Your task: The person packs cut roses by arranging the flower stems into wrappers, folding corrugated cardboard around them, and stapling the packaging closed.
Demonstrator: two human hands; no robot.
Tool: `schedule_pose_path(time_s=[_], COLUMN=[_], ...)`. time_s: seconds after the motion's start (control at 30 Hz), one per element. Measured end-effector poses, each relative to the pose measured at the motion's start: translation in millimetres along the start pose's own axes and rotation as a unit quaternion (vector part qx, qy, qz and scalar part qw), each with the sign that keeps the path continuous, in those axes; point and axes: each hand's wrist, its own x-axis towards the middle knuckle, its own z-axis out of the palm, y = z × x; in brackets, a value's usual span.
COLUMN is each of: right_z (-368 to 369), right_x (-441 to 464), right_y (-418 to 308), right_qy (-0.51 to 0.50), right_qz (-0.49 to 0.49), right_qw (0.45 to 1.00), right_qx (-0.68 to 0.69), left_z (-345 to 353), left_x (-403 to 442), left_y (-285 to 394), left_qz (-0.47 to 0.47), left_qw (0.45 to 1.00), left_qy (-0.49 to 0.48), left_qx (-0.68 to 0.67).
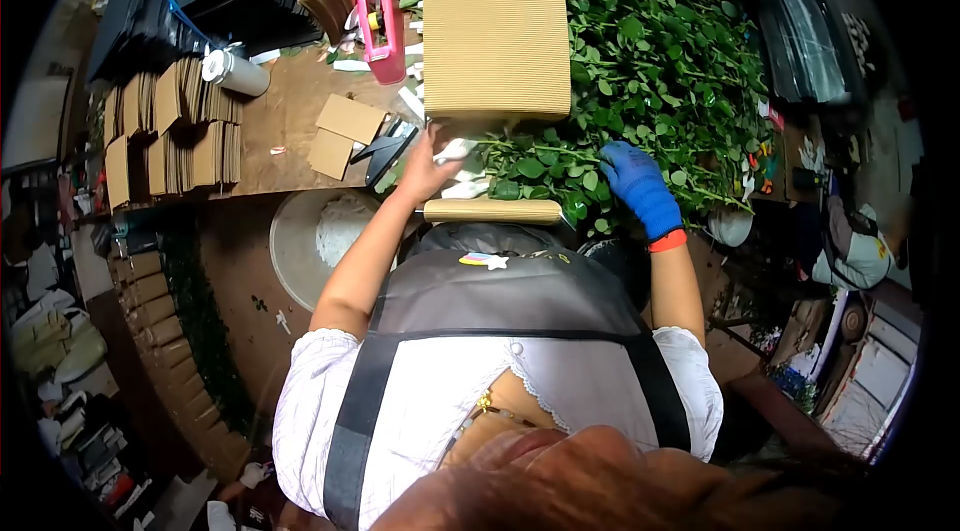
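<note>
My bare left hand (428, 171) is at the near-left corner of a tan corrugated cardboard sheet (496, 36), its thumb and fingers apart around white-covered flower heads (457, 150). Blur hides exactly what its fingertips touch. My right hand (640, 191), in a blue knitted glove with a red-orange cuff, curls over leafy rose stems (540, 167). These stems lie crosswise between the large sheet and a narrow corrugated strip (490, 211) at the table's front edge, with their white heads to the left.
A large heap of green stems (670, 61) covers the right side. On the left stand a pink holder (381, 36), a white bottle (235, 73), a black stapler-like tool (388, 151) and stacked cardboard pieces (175, 126). A round tub (325, 246) sits below the table edge.
</note>
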Motion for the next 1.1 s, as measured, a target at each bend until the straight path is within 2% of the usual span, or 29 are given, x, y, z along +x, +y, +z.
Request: schedule_pose_path(time_s=[0.07,0.2,0.23,0.3,0.37,0.47,0.53,0.6,0.63,0.67,0.7,0.8,0.83,0.87,0.9,0.93,0.97,1.0,1.07,1.1], right_z=[-4,16,24,31,7,-43,-45,-30,-29,-28,-27,-42,-58,-68,-72,-78,-77,-77,-104,-93], right_x=[1,8,12,14,11,32,67,112,116,122,125,101,82,74,64,49,26,7,-27,-39], right_y=[-4,-2,3,20,24,-2,6,42,38,34,32,33,27,47,78,109,135,167,155,158], right_qy=[-0.057,-0.018,-0.035,-0.075,-0.124,0.104,0.293,0.370,0.340,0.305,0.244,0.272,0.229,0.248,0.328,0.349,0.422,0.477,0.468,0.481], right_qz=[0.042,0.062,0.057,0.046,0.057,0.118,0.051,-0.011,0.020,0.049,0.065,-0.053,-0.046,-0.055,-0.070,0.025,0.054,0.034,0.010,0.027], right_qw=[0.996,0.993,0.993,0.995,0.990,0.981,0.949,0.926,0.924,0.912,0.939,0.954,0.965,0.960,0.938,0.934,0.902,0.875,0.880,0.873], right_qx=[-0.049,-0.095,-0.102,-0.048,-0.033,0.112,0.106,-0.075,-0.175,-0.270,-0.234,-0.111,-0.118,-0.114,-0.090,-0.075,-0.069,-0.076,-0.083,-0.081], left_z=[0,0,-1,-3,-1,-1,0,-1,2,2,3,1,2,3,4,4,4,4,3,2], left_x=[-1,-1,-2,2,5,1,1,2,2,2,1,1,2,0,0,0,0,1,1,0], left_y=[9,20,18,13,26,24,26,14,15,20,24,31,33,33,31,28,24,21,16,11], left_qz=[-0.015,0.005,0.008,0.019,-0.001,0.017,0.028,0.068,0.051,0.070,0.076,0.088,0.084,0.079,0.073,0.068,0.065,0.071,0.081,0.087], left_qw=[0.999,0.996,0.996,0.996,0.993,0.989,0.988,0.982,0.989,0.982,0.983,0.977,0.979,0.981,0.984,0.987,0.986,0.985,0.982,0.980], left_qy=[0.007,0.019,0.007,-0.022,-0.023,-0.021,-0.025,-0.028,-0.026,-0.027,-0.022,-0.040,-0.032,-0.025,-0.020,-0.014,-0.009,-0.006,0.000,-0.001], left_qx=[0.042,0.092,0.091,0.090,0.119,0.144,0.151,0.172,0.134,0.171,0.164,0.188,0.181,0.174,0.160,0.145,0.155,0.160,0.171,0.178])
